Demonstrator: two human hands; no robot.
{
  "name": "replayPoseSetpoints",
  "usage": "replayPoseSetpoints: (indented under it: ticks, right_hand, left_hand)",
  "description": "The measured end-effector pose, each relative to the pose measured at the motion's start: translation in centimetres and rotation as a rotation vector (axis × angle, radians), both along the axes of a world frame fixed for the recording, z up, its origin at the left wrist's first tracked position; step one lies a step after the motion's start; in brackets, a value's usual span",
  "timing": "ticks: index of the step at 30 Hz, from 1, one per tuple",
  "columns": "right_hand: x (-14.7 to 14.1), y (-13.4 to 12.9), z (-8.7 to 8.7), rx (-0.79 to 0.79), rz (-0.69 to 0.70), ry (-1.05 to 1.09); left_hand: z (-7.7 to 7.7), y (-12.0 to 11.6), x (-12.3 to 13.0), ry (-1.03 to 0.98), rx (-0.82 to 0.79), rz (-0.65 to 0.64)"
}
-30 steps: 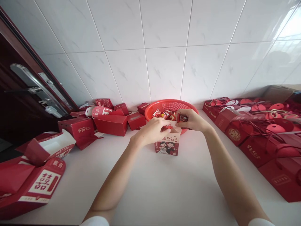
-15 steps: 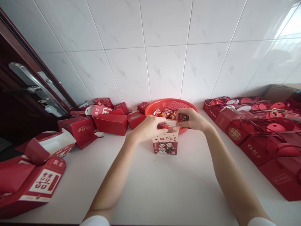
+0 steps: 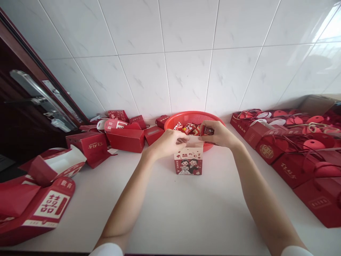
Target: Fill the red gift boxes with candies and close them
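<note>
A small box (image 3: pixel 188 166) with a cartoon couple printed on its front stands upright on the white table, its top flaps raised. My left hand (image 3: pixel 174 142) is at the box's upper left edge, fingers curled together; what they pinch, if anything, is hidden. At the upper right edge, my right hand (image 3: pixel 215 134) is closed around dark red wrapped candy (image 3: pixel 208 131) and touches the raised flap. Behind the box sits a red plastic basket (image 3: pixel 195 115) holding several wrapped candies (image 3: pixel 188 128).
Open red boxes (image 3: pixel 126 139) lie at the back left, and a larger one (image 3: pixel 50 206) is at the near left. Rows of red boxes with cords (image 3: pixel 290 170) line the right side. A tiled wall (image 3: pixel 186 78) rises behind; a dark door (image 3: pixel 23 117) is at the left.
The red candy seen in my left fingers is no longer visible there. The box has turned and shifted slightly right. My right hand still holds its candy.
</note>
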State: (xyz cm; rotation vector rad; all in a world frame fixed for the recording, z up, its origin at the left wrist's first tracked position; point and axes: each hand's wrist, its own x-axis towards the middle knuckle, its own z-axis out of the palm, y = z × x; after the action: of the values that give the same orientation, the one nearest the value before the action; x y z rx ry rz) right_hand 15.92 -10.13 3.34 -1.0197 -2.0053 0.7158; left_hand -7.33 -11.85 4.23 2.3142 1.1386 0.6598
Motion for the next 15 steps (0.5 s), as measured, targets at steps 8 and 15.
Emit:
replayPoseSetpoints:
  ticks: [8, 15]
  right_hand:
    - [-3.8, -1.4, -0.2, 0.120, -0.237, 0.496]
    - [-5.9, -0.9, -1.8, 0.113, -0.113, 0.388]
  left_hand:
    - [0.4, 0.1, 0.0, 0.005, -0.065, -0.034]
    - [0.0, 0.4, -0.2, -0.018, -0.091, -0.012]
